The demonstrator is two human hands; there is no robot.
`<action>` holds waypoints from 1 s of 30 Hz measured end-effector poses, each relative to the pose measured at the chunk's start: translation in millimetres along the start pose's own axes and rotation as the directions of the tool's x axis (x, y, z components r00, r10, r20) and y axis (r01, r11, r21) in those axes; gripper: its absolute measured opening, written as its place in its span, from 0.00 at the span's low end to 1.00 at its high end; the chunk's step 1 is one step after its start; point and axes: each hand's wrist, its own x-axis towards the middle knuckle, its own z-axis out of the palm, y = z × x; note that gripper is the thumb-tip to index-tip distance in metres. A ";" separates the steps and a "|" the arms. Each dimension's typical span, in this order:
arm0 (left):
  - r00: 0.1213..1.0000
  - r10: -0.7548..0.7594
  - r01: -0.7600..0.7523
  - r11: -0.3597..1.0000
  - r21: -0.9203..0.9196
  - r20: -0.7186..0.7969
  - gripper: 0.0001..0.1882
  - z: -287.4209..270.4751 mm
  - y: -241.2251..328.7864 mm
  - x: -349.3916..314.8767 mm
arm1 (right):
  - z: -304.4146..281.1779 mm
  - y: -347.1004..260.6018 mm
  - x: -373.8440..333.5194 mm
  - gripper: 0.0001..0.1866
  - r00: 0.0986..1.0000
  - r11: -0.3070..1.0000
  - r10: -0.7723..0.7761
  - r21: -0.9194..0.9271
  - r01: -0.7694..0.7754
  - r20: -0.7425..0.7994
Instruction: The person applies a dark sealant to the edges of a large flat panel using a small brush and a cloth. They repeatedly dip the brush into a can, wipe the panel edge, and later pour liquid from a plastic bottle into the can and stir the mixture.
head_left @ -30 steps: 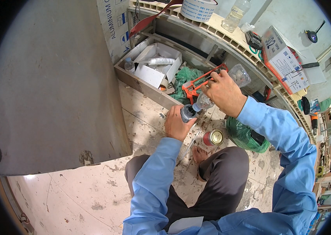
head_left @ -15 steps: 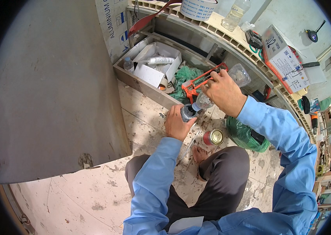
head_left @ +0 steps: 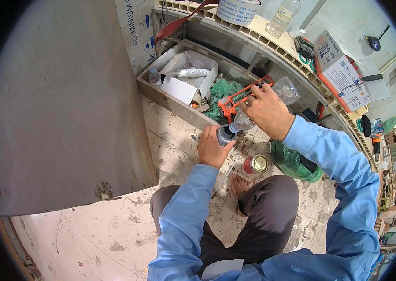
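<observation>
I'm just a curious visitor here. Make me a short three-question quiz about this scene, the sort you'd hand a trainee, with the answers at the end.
1. Which hand holds the tilted clear bottle? A) left B) right C) neither
2. True or false: the red tin stands on the floor.
3. Short answer: what does the left hand hold?

Key:
1. B, the right hand.
2. True.
3. A small open container, dark inside, with the bottle's neck at its rim.
</observation>
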 end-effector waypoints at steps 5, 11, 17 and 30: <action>1.000 0.015 -0.015 1.000 0.005 -0.017 0.33 0.3 -0.8 0.0 | -0.5 0.8 0.5 0.29 1.000 1.000 0.000 0.014 0.000 0.004; 1.000 0.020 -0.019 1.000 0.004 -0.018 0.33 1.7 -0.7 -0.1 | 0.6 2.0 0.0 0.29 1.000 1.000 -0.001 0.020 0.001 -0.002; 1.000 0.008 -0.008 1.000 -0.001 -0.010 0.33 1.7 0.8 -0.3 | 3.4 3.8 -0.7 0.28 1.000 1.000 0.007 0.015 -0.006 -0.017; 1.000 0.025 -0.025 1.000 0.007 -0.005 0.33 2.2 0.3 -0.8 | 2.3 6.6 -3.9 0.31 1.000 1.000 0.004 -0.010 -0.003 0.013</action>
